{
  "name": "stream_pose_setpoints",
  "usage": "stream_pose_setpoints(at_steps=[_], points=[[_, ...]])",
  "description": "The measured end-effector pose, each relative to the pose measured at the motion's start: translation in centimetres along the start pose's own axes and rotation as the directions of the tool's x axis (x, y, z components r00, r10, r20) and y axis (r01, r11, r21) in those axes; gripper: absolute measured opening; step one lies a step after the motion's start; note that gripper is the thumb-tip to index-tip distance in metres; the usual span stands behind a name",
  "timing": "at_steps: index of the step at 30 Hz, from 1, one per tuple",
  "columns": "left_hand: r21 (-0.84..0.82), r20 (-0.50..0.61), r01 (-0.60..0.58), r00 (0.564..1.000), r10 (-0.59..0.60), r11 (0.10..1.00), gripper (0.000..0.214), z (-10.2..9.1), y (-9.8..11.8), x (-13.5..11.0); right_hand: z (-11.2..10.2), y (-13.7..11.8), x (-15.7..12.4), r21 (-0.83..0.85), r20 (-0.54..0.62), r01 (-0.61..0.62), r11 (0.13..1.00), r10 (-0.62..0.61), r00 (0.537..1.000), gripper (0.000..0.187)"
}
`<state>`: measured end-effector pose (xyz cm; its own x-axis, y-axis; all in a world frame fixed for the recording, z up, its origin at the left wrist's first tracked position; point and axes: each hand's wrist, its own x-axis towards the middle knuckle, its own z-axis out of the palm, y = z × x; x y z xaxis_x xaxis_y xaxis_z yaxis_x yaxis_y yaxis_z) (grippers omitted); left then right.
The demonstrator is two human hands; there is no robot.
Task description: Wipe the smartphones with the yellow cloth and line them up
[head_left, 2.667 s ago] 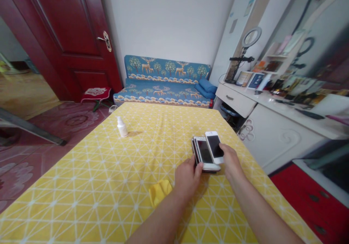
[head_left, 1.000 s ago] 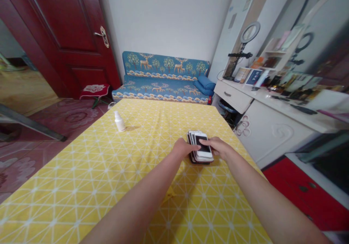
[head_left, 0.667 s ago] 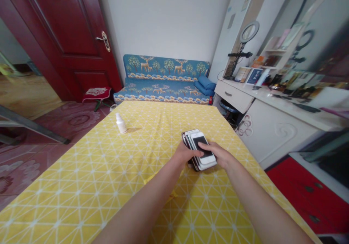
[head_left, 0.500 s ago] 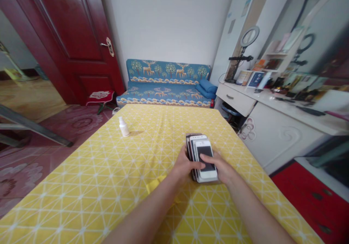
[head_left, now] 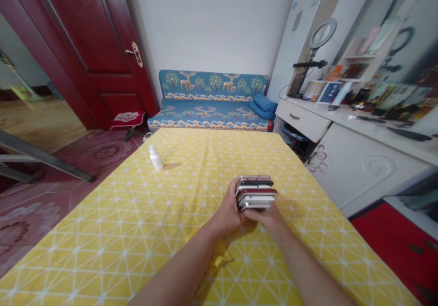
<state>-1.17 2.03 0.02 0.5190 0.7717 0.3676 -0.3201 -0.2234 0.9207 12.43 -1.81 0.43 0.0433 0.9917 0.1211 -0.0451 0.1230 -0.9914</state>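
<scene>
A stack of several smartphones (head_left: 256, 191) is gripped between my two hands over the table, turned so that the phones' edges face me. White, silver, dark red and black edges show in layers. My left hand (head_left: 228, 209) is closed around the stack's left side. My right hand (head_left: 268, 215) holds it from the lower right, thumb lying across the near face. Under my left forearm lies a yellow cloth (head_left: 221, 258), partly hidden by the arm.
A white spray bottle (head_left: 156, 158) stands upright on the yellow patterned tablecloth (head_left: 119, 215), left of my hands. Beyond the table is a blue sofa (head_left: 208, 110). A white dresser (head_left: 362, 160) with cosmetics and a ring light (head_left: 323, 33) stands on the right.
The stack of smartphones has been tipped up, so its edges now face me instead of the top phone's screen. Both hands have turned with it. The view has shifted slightly.
</scene>
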Motion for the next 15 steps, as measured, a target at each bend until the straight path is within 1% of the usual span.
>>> stream_pose_setpoints(at_steps=[4,6,11,15], points=[[-0.033,-0.099,0.120,0.987,-0.122,0.992,0.095,0.6,0.3,0.3,0.1,-0.4,0.2,-0.022,-0.042,-0.026,0.999,0.025,0.999,0.046],[-0.039,-0.133,0.156,0.978,-0.160,0.987,0.095,0.7,0.6,0.5,-0.1,-0.4,0.3,-0.051,-0.015,-0.025,0.998,0.024,1.000,0.046],[0.025,-0.145,0.209,0.968,-0.203,0.978,0.088,0.5,1.0,0.4,-0.5,0.1,0.4,-0.081,0.026,0.003,0.997,-0.001,1.000,0.046],[0.042,-0.181,0.221,0.961,-0.210,0.974,0.081,0.3,1.6,0.3,-0.4,1.0,0.5,-0.067,0.001,-0.005,0.998,0.005,1.000,0.046]])
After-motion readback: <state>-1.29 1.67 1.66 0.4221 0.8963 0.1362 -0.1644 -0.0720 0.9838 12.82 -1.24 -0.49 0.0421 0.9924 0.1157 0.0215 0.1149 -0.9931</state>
